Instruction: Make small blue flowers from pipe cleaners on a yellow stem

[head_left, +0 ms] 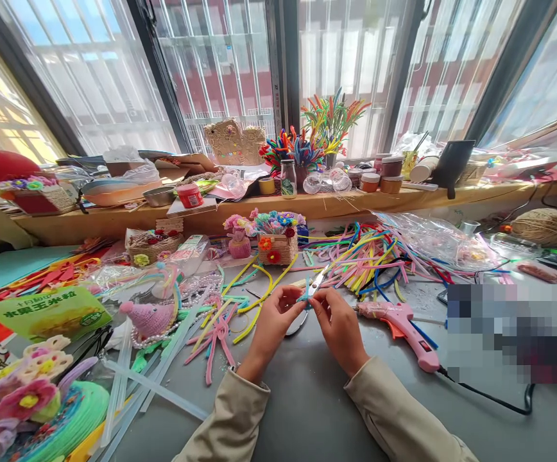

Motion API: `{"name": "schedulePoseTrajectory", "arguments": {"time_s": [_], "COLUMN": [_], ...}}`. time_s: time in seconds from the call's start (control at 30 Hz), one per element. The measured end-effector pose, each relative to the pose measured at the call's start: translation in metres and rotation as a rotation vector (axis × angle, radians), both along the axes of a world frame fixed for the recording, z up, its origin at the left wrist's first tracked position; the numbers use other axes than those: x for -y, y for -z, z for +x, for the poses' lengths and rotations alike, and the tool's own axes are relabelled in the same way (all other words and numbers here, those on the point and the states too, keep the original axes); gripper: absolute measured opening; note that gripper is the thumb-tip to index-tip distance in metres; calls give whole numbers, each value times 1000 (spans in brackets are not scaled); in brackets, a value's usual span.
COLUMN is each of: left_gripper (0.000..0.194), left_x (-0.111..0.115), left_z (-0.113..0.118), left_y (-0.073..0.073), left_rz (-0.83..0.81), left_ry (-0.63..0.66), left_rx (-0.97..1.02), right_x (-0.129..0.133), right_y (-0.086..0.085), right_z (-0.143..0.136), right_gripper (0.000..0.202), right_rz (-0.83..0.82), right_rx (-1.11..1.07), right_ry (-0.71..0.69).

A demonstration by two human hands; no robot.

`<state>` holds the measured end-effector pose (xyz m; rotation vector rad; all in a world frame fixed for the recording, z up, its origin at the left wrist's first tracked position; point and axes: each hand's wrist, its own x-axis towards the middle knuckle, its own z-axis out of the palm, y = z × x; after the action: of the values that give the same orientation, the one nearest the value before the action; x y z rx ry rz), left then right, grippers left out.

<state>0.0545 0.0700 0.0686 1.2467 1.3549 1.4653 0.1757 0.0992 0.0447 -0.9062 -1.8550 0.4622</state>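
Note:
My left hand (278, 316) and my right hand (335, 319) meet over the grey table. Between their fingertips they pinch a small light-blue pipe cleaner (308, 295), bent into a shape too small to make out. Just behind them lies a pair of scissors (317, 280), blades pointing away and partly hidden by my fingers. To the right of my right hand a pink glue gun (406, 327) rests on its side. Left of my left hand, pink pipe cleaners (219, 330) are knotted together, with yellow pipe cleaners (262, 292) nearby.
Beyond my hands stand a woven basket of fuzzy flowers (278, 247) and a heap of colourful pipe cleaners (375, 256). Clear glue sticks (163, 388) and a pink crocheted cone (151, 319) lie left. The glue gun's black cord (488, 396) crosses the right side.

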Motion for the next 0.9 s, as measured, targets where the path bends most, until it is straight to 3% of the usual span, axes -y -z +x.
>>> {"name": "schedulePoseTrajectory", "arguments": {"time_s": [0.27,0.53,0.9], "left_gripper": [22,17,10], "left_x": [1,0,0], "left_z": [2,0,-1], "left_y": [1,1,5], "left_rz": [-25,-12,13], "left_ry": [133,81,56], "left_rx": [107,24,-57], "right_x": [2,-1,-4], "right_y": [1,-7,-5], "right_z": [-1,6,6], "right_gripper": [14,19,20], "right_rz": [-33,145,97], "right_rx": [-13,317,217], "right_ry": [9,10,-107]}}
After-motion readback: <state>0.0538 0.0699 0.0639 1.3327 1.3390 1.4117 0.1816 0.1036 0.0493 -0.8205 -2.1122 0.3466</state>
